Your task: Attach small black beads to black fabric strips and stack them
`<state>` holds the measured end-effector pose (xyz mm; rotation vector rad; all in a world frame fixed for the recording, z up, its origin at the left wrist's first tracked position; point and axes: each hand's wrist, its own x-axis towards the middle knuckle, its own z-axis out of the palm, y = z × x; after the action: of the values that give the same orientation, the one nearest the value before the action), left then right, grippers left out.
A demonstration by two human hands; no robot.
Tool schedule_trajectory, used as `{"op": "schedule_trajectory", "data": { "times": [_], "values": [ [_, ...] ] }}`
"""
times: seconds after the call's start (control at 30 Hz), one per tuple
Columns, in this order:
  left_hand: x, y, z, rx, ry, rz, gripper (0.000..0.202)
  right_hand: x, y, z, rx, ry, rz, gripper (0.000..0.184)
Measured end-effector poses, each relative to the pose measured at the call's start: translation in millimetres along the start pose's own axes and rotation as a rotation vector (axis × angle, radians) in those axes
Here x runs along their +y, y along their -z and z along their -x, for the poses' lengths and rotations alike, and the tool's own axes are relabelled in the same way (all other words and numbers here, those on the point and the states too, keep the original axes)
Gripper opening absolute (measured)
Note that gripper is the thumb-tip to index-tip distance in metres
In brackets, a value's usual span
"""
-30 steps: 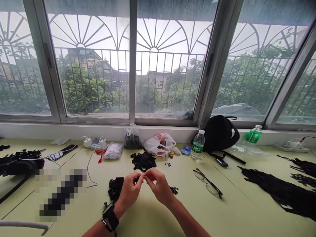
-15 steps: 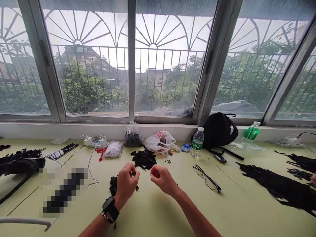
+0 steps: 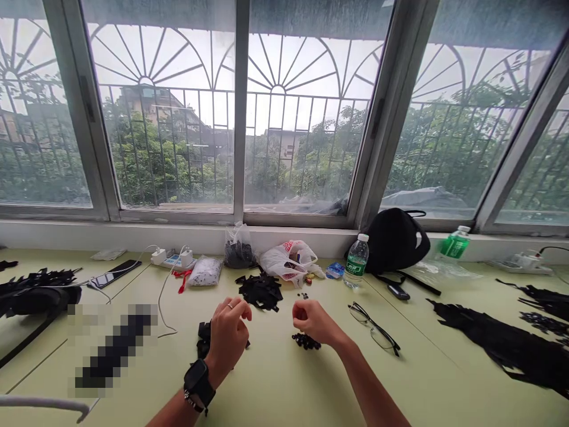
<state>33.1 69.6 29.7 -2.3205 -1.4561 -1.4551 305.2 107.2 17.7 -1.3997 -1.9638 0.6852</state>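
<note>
My left hand (image 3: pixel 229 335), with a ring and a black wristwatch, hovers with its fingers pinched over a small stack of black pieces (image 3: pixel 205 340). What it pinches is too small to make out. My right hand (image 3: pixel 313 320) is curled shut just above a little cluster of black beads (image 3: pixel 306 341). The two hands are apart, with bare pale green table (image 3: pixel 275 385) between them. A larger heap of black cut pieces (image 3: pixel 260 291) lies just beyond the hands.
Glasses (image 3: pixel 373 329) lie right of my right hand. Along the window sill stand plastic bags (image 3: pixel 287 261), a water bottle (image 3: pixel 356 260), a black bag (image 3: pixel 395 240) and a charger strip (image 3: pixel 173 259). A phone (image 3: pixel 113 274) lies left; black fringed fabric (image 3: pixel 502 344) spreads right.
My hands were joined at the fingertips and have drawn apart. The right hand moved right to above the black beads; the left stayed over the black stack.
</note>
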Motion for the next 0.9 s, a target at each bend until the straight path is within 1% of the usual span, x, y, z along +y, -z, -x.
{"op": "schedule_trajectory", "data": {
  "times": [0.1,0.17,0.27,0.37,0.43,0.5,0.6,0.67,0.73,0.8,0.9],
  "values": [
    [0,-0.4,-1,0.005,0.008,0.03,0.037,5,7,0,-0.002,-0.074,0.032,0.005],
    [1,-1.7,0,-0.031,0.008,0.049,0.036,9,10,0,-0.019,-0.129,0.048,0.005],
    [3,-4.5,3,-0.142,-0.021,0.093,0.036,13,13,1,-0.065,-0.164,0.058,0.005],
    [5,-7.5,7,-0.263,-0.086,0.152,0.032,14,13,3,-0.113,-0.146,0.107,0.009],
    [6,-9.2,11,-0.327,-0.122,0.18,0.03,13,15,5,-0.135,-0.121,0.146,0.01],
    [7,-10.9,13,-0.363,-0.137,0.186,0.029,11,16,6,-0.129,-0.08,0.173,0.01],
    [8,-12.7,15,-0.368,-0.141,0.172,0.026,5,18,6,-0.058,-0.026,0.23,0.009],
    [9,-13.2,15,-0.357,-0.144,0.169,0.024,0,15,6,0.005,-0.002,0.278,0.006],
    [10,-13.2,14,-0.348,-0.147,0.173,0.022,-5,7,5,0.061,0.04,0.296,0.004],
    [11,-13.1,15,-0.349,-0.15,0.182,0.022,-10,-4,4,0.09,0.123,0.273,0.011],
    [14,-13.0,15,-0.355,-0.154,0.201,0.023,-13,-23,3,0.083,0.254,0.266,0.023]
  ]
}}
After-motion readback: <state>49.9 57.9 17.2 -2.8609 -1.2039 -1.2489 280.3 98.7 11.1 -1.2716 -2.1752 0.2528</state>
